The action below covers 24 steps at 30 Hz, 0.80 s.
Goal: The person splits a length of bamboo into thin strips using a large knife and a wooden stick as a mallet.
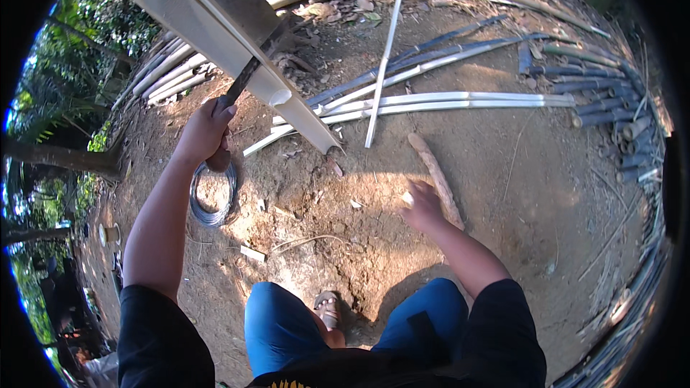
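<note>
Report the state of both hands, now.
Left hand: closed, holding a dark-bladed knife.
Right hand: near the wooden stick; whether open, closed or holding anything cannot be told.

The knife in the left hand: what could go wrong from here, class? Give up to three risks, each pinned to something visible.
1. The left hand is bare, so if the knife slipped on the split bamboo, it might cut those fingers.
2. The wire coil lies on the ground near the left hand and might snag the knife if lowered.
3. The foot in the open sandal could be hurt by a falling tool.
</note>
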Motion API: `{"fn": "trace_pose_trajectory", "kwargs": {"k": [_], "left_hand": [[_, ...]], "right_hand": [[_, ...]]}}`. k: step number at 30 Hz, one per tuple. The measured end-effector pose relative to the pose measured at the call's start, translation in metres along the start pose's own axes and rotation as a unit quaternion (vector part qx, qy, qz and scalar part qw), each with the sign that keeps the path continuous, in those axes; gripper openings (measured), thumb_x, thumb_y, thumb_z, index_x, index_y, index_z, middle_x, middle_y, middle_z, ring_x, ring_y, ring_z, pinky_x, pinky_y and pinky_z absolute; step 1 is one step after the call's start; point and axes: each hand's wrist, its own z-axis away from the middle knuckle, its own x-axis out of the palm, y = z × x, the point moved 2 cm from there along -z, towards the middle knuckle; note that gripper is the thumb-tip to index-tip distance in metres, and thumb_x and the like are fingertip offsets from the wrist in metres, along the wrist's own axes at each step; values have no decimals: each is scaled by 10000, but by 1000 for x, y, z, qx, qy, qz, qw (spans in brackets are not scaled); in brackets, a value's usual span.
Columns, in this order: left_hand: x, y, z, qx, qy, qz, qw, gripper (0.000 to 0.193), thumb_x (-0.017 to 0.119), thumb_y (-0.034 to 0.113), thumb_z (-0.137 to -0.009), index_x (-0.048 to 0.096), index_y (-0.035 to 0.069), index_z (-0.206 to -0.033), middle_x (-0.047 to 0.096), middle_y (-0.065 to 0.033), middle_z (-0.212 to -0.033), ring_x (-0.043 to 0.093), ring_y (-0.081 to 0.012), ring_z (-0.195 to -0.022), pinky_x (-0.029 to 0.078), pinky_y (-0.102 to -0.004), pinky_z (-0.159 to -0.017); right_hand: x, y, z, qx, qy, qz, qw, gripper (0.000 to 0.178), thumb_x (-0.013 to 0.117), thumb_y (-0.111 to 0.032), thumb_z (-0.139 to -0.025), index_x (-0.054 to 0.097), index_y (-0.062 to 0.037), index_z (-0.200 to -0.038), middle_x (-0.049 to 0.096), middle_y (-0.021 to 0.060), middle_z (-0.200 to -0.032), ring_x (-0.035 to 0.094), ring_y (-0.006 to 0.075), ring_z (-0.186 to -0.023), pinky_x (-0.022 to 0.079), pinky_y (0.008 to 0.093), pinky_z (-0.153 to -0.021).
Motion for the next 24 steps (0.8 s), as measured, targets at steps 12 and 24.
{"fn": "trace_pose_trajectory", "kwargs": {"k": [12, 24], "left_hand": [[-14, -32, -8, -3, -2, -109, 994, 321, 741, 236, -888, 546, 27, -1034, 576, -25, -632, 567, -126, -517, 459, -323, -506], [8, -44, 17, -1, 19, -52, 998, 324, 691, 199, -886, 537, 16, -1105, 642, -121, -758, 663, -228, -636, 521, -387, -609]], "right_hand": [[95, 177, 16, 249, 90, -22, 964, 710, 777, -212, -732, 456, -15, -1334, 538, 290, -1323, 549, 397, -1238, 474, 475, -1024], [-212, 10, 16, -120, 212, -325, 914, 404, 738, -162, -873, 554, -10, -1200, 650, 86, -1007, 639, 197, -873, 517, 387, -791]]}}
